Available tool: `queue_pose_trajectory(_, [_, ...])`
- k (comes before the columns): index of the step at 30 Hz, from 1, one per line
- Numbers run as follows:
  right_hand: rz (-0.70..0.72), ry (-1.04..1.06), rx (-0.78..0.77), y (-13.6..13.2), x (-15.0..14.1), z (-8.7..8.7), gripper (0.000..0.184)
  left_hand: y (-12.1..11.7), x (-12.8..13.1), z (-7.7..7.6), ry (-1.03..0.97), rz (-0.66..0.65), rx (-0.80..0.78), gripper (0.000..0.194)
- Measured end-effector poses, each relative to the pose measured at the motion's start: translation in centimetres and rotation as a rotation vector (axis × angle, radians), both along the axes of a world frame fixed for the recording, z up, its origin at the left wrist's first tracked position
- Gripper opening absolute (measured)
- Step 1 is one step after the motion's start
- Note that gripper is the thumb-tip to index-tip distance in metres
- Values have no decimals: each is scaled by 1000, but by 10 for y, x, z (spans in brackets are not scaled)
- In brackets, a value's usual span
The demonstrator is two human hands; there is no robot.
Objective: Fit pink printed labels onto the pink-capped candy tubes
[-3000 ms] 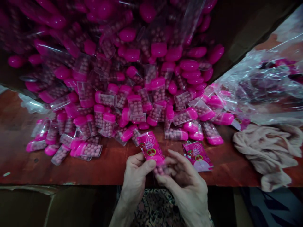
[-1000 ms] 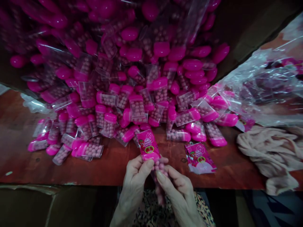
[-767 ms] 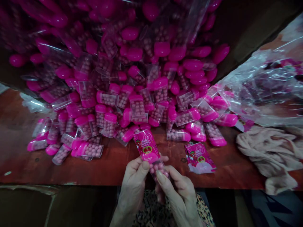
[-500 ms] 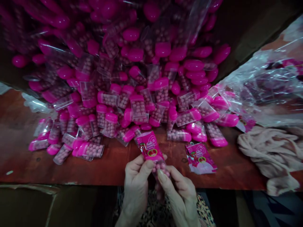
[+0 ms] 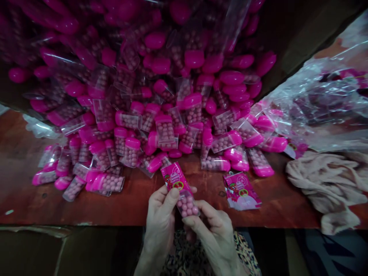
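Note:
Over the table's front edge, both hands hold one small clear container of pink candy balls [image 5: 188, 206]. A printed pink wrapper [image 5: 174, 175] covers its far end. My left hand [image 5: 161, 220] pinches the wrapped part, thumb on top. At the near end, my right hand [image 5: 214, 232] grips the clear base between thumb and fingers. The cap end cannot be seen under the wrapper. Just beyond lies a heap of similar pink-capped candy containers [image 5: 165, 129]. To the right of my hands, flat printed wrappers [image 5: 242, 192] lie on the table.
A large dark box [image 5: 299, 50] tips its containers onto the reddish wooden table [image 5: 138, 203]. Clear plastic bags [image 5: 319, 103] are at the right, with a crumpled beige cloth [image 5: 324, 184] in front of them. Cardboard [image 5: 28, 249] shows below the table's left edge.
My right thumb has slid down from the candy balls to the container's base, so more of them show. The view has shifted slightly.

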State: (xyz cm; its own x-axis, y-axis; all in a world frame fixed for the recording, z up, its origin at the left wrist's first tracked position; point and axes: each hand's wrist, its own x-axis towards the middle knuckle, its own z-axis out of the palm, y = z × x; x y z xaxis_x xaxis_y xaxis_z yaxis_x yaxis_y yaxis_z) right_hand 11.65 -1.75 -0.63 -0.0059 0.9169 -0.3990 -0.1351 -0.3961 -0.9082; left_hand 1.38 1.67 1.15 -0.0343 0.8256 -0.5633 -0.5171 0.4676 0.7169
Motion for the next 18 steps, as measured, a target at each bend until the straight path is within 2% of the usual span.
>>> queue_pose_trajectory(7, [-73, -149, 82, 1, 2, -6, 23, -11, 10, -2, -154, -126, -84, 22])
queue_pose_trajectory(12, [-45, -238, 146, 2, 5, -8, 25, -13, 14, -1, -221, -90, -115, 25])
queue_pose_trajectory(18, [-70, -216, 169, 8, 6, -9, 30, -15, 14, -1, -163, -113, -106, 27])
